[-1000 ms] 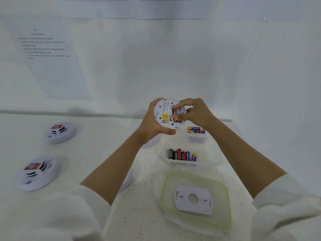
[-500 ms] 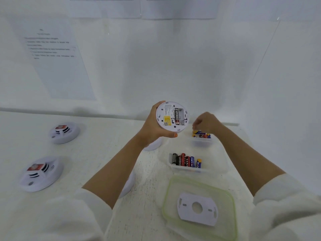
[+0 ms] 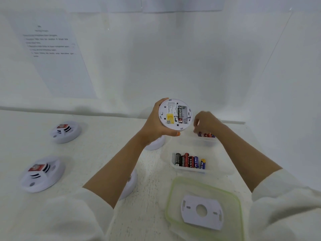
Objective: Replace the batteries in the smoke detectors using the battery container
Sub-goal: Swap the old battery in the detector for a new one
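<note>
While the left hand holds a round white smoke detector raised above the white table, its fingers and thumb wrap the rim and clamp the housing, with the back turned to the camera. In the open bay a black Eveready battery sits on the left side, just right of a yellow label.

The right hand hangs just right of the detector, over the far battery container. Its fingers are bunched and curled down toward the loose batteries inside. Whether they pinch one cannot be told.

Nearer, a second clear container holds a row of batteries lying side by side. Nearest lies a green-rimmed lid with a white mounting plate flat on it.

On the left of the table, a far detector and a near detector rest face up, well apart. Two further detectors, one far and one near, are partly hidden beneath the left forearm. A printed sheet hangs on the far wall at left.
</note>
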### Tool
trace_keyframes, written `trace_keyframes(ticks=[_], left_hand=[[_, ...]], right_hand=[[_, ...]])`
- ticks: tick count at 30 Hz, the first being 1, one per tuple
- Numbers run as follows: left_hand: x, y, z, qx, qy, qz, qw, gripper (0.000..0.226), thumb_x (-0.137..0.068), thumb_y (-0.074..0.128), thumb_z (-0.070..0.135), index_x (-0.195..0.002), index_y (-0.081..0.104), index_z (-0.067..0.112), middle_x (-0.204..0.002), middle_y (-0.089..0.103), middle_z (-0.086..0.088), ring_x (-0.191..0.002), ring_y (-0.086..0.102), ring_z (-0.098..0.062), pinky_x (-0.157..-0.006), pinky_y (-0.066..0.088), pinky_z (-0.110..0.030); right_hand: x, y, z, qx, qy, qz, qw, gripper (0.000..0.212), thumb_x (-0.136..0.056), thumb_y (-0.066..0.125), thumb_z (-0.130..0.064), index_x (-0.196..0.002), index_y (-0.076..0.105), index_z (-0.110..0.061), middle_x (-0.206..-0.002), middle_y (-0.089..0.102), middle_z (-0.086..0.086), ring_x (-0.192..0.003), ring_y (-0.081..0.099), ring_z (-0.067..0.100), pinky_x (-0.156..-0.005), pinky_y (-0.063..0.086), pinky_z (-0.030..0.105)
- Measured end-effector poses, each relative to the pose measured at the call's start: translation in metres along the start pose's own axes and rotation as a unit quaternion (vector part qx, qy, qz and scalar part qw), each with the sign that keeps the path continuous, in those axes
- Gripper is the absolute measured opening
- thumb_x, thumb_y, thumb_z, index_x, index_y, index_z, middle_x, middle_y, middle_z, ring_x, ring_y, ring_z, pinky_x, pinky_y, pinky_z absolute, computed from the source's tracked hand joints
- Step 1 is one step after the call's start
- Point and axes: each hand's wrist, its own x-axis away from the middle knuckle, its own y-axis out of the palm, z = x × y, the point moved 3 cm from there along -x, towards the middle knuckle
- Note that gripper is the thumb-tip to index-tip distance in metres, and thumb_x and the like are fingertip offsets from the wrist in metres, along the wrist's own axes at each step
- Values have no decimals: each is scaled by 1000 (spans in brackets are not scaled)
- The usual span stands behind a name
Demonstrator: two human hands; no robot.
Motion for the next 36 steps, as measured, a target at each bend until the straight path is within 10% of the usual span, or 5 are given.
trace_keyframes(ticks=[7, 16, 23, 36], left_hand=[[7, 2, 3, 8, 4, 6, 1000, 99, -55, 77, -19, -135, 27, 10, -121, 45, 9, -110, 50, -2, -80, 49, -14], [21, 14, 18, 16, 19, 10, 1000, 102, -54, 76, -22, -137, 25, 8, -121, 45, 5, -108, 52, -2, -78, 51, -16], [32, 12, 24, 28, 14, 23, 999, 99, -55, 71, -26, -137, 25, 7, -116, 47, 7, -100, 55, 5, -73, 50, -13], [36, 20, 24, 47, 13, 2, 999, 103, -52, 76, -21, -137, 26, 8, -120, 47, 2, -106, 54, -7, -75, 52, -17]], right_hand=[[52, -73, -18, -473, -95, 198, 853, 18, -75, 75, -9, -76, 57, -11, -73, 67, 13, -51, 64, 9, -59, 56, 24], [80, -49, -44, -212, -193, 330, 899, 18, -75, 75, -22, -86, 67, -10, -87, 58, -1, -60, 43, -2, -56, 33, 7], [91, -29, -50, -263, -186, 297, 899, 15, -88, 62, -17, -90, 62, -2, -89, 61, -1, -67, 65, 29, -48, 42, 12], [98, -28, -42, -194, -210, 295, 912, 19, -87, 62, -15, -97, 72, -2, -90, 69, 14, -73, 62, 19, -61, 49, 18]])
